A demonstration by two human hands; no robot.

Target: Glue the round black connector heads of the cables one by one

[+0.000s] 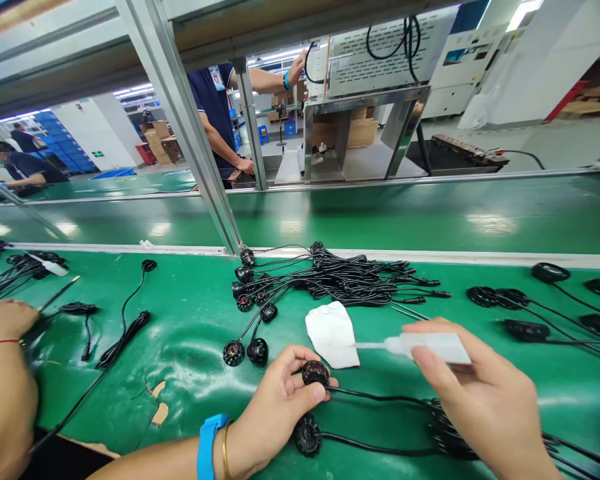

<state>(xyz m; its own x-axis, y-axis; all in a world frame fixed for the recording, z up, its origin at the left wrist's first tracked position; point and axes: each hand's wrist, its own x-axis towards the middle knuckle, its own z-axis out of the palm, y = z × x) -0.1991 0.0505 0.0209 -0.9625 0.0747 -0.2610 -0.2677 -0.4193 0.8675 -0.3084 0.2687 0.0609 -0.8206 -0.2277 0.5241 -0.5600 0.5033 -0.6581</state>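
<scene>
far left, a co-worker's arm (pixel 3 387) with a red string at the wrist rests on the green table (pixel 190 333), near loose black cables (pixel 125 337) and a thin stick; not mine, i leave it. moving right, a row of small round black motors (pixel 245 303) lies with leads fanned toward a tangled cable bundle (pixel 360 277) behind them, probably parked within easy reach. my left hand (pixel 275 407), blue band and gold bangle at the wrist, has its fingers (pixel 313 393) pinching one round black motor (pixel 315 372), face up and just off the table near the front edge, so the top is presented to the nozzle. another motor (pixel 307 435) lies flat just below it, lead running right. a white cloth (pixel 333 333) sits on the table just beside the held motor, handy for wiping i'd guess. my right hand (pixel 485 400) has fingers wrapped around a white squeeze tube (pixel 430 347), held nearly level with its thin nozzle pointing left over the cloth's edge, near the motor but apart from it. far right, more black motors (pixel 525 313) with leads lie spread on the table. behind the belt, a person in a dark shirt (pixel 215 100) stands at a metal frame.
</scene>
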